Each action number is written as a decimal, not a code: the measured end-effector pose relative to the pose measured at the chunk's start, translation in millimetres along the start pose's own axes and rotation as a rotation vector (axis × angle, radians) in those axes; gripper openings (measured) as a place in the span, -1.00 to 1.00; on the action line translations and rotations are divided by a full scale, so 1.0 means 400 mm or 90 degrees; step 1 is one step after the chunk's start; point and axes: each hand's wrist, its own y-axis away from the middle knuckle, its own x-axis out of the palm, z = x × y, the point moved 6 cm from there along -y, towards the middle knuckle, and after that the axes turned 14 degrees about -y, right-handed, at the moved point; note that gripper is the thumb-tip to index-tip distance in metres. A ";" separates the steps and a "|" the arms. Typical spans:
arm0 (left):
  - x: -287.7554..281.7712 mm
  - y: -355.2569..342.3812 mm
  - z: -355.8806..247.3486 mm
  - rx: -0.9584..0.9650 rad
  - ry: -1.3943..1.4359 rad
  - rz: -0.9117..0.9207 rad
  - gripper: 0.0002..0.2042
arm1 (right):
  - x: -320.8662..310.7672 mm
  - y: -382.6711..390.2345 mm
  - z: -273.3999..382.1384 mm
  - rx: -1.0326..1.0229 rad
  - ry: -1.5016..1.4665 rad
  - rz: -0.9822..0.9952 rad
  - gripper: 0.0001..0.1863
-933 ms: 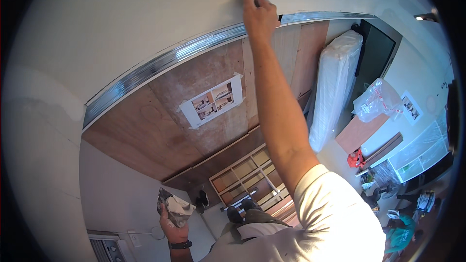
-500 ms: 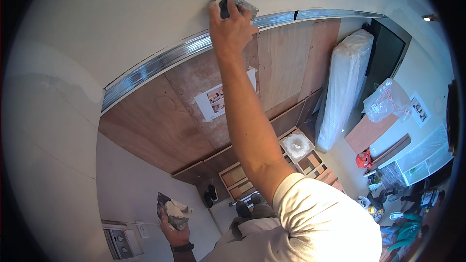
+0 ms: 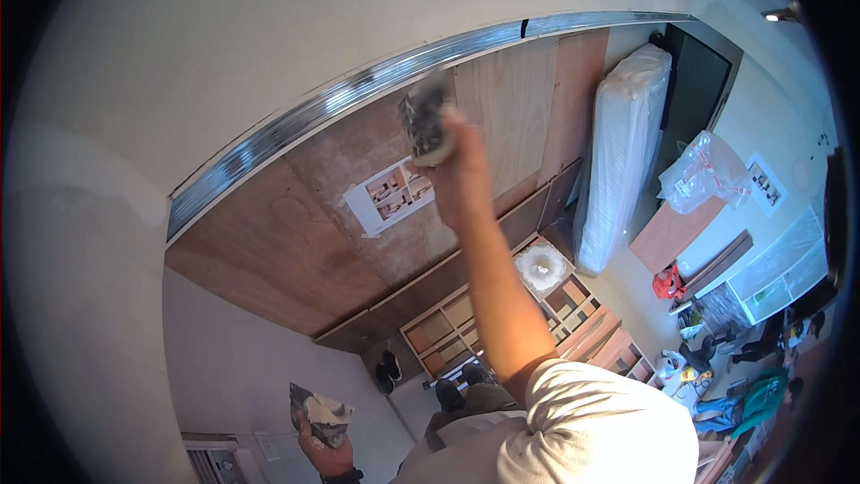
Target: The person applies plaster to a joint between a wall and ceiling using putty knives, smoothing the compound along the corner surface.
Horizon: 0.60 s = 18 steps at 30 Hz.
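My right hand (image 3: 461,166) is raised in front of the plywood-panelled wall, closed round a broad putty knife (image 3: 421,121). Its dark, smeared blade points up and is blurred by motion, a little below the shiny metal channel (image 3: 358,81) along the ceiling's edge. Down at the lower left, my left hand (image 3: 327,457) grips a second broad putty knife (image 3: 298,401). A lump of pale putty (image 3: 327,412) lies on that blade. The pale ceiling (image 3: 251,54) spreads above the channel.
A plastic-wrapped mattress (image 3: 623,152) leans against the far wall. Below me stands a wooden frame with compartments (image 3: 439,332), beside a white-smeared square board (image 3: 542,267). Dark shoes (image 3: 387,370) sit near the left wall. Another person in green (image 3: 760,401) is at the lower right.
My right hand has come down from the ceiling with its putty knife, now in front of the panels. The left hand, still holding its putty knife, sits slightly lower in view.
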 end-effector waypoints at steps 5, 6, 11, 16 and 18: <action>0.084 -0.001 -0.014 -0.043 -0.089 0.050 -0.53 | -0.165 -0.001 0.124 0.212 -0.419 0.081 -0.09; 0.095 0.001 -0.011 -0.045 -0.104 -0.031 -0.53 | -0.188 -0.007 0.150 0.204 -0.425 0.075 -0.09; 0.243 -0.020 -0.016 0.127 -0.474 0.044 -0.52 | -0.283 -0.031 0.259 0.098 -0.406 0.023 0.01; 0.309 -0.065 0.038 0.149 -0.538 0.089 -0.48 | -0.368 -0.091 0.348 0.070 -0.319 0.058 0.00; 0.324 -0.092 0.068 0.085 -0.407 0.087 -0.48 | -0.413 -0.140 0.397 0.060 -0.258 0.051 -0.06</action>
